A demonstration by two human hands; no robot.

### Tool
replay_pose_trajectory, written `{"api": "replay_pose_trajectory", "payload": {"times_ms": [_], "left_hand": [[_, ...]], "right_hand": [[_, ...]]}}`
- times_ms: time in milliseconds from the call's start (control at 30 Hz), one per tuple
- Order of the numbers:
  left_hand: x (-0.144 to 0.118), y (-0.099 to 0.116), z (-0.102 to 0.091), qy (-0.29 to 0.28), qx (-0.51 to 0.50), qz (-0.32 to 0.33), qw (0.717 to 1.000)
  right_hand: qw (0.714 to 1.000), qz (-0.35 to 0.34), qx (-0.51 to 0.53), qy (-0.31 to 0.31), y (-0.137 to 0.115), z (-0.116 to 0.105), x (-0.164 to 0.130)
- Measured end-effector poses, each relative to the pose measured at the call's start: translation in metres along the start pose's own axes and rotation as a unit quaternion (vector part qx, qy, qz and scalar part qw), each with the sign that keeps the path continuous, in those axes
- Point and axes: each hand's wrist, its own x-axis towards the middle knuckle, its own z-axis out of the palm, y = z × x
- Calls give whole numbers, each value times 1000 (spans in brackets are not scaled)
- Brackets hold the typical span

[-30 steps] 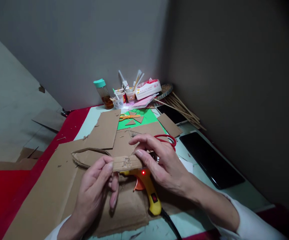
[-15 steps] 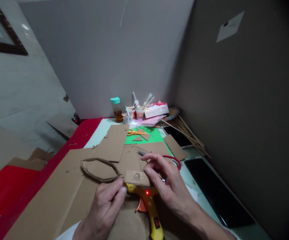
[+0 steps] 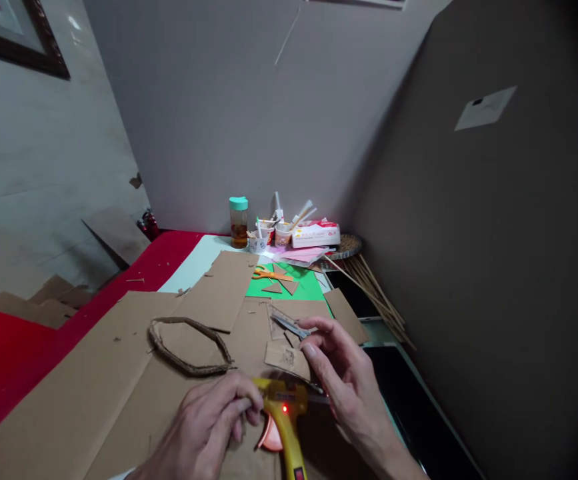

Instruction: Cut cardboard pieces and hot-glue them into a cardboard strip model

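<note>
Yellow hot-glue gun w/ red indicator lamp lit [image 3: 285,417] lies on the large brown corrugated cardboard sheet [image 3: 93,400] covering the counter; it serves as landmark. Left hand [image 3: 209,430]: just left of the gun, fingers curled, tips against the gun's body; cannot tell whether it grips anything. Right hand [image 3: 349,387]: right of and slightly beyond the gun, thumb and forefinger pinching the small rectangular cardboard piece [image 3: 285,357], held tilted just beyond the gun's nozzle end. Bent cardboard strip loop [image 3: 189,347]: left of and beyond the gun, flat on the sheet, apart from both hands. Grey metal blade tool [image 3: 291,327]: just beyond the small piece. Black flat slab [image 3: 419,413]: right of the gun, partly hidden by the right hand. Farther out: green paper sheet [image 3: 303,287] bearing orange-handled scissors [image 3: 269,273] and cardboard triangles. Farthest, by the wall: teal-capped amber bottle [image 3: 239,222], paper cups w/ sticks [image 3: 269,233], white-and-red tissue pack [image 3: 316,233]. Bundle of thin wooden sticks [image 3: 373,293]: far right of the gun.
</note>
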Motion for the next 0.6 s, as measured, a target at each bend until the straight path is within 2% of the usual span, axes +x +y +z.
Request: {"api": "replay_pose_trajectory", "payload": {"times_ms": [100,200,333,467,533,600], "left_hand": [[-3,1,0,2,-56,0,998],[-1,5,-2,-31,-86,26,995],[-3,12,-1,-46,-100,6,994],[-10,17,2,-48,-66,-6,997],[-10,21,1,-103,-41,-87,990],[-6,25,-2,-118,0,-130,985]], "right_hand": [[1000,5,4,21,-2,-6,2],[999,5,13,46,2,-10,4],[998,19,0,55,12,-14,7],[998,29,-19,55,15,-14,6],[997,49,-17,61,13,-12,4],[995,71,-13,73,9,-7,2]]}}
